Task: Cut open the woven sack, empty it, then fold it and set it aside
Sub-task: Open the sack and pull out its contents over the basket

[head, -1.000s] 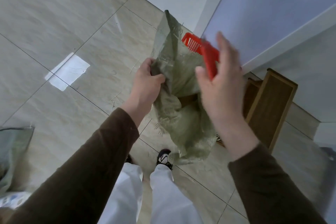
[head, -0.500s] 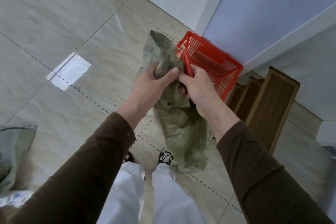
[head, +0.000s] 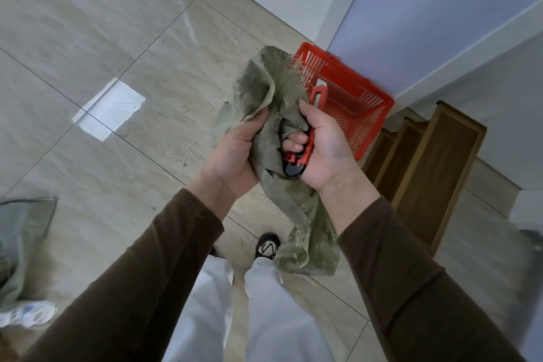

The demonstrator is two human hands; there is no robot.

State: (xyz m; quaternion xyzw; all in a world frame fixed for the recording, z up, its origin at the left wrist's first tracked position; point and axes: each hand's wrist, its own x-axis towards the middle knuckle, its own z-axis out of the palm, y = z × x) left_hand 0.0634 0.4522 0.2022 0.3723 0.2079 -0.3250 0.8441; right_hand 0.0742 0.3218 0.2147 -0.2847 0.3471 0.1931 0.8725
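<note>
A crumpled green woven sack (head: pixel 282 97) hangs limp in front of me above the tiled floor. Its frayed lower end dangles near my shoe. My left hand (head: pixel 235 153) grips a bunched fold of the sack from the left. My right hand (head: pixel 320 144) is curled round a red and black utility knife (head: pixel 305 144), and its fingers also pinch the sack's cloth. The knife's red tip sticks up beside the thumb; whether a blade is out, I cannot tell.
A red plastic basket (head: pixel 361 100) stands on the floor by the white wall. Wooden frames (head: pixel 426 161) lean at the right. Another green sack (head: pixel 20 244) lies at the left edge. Loose fibres litter the tiles.
My right hand came in from the open, raised position and closed on the sack with the knife. Both hands have drawn the sack lower and bunched it tighter.
</note>
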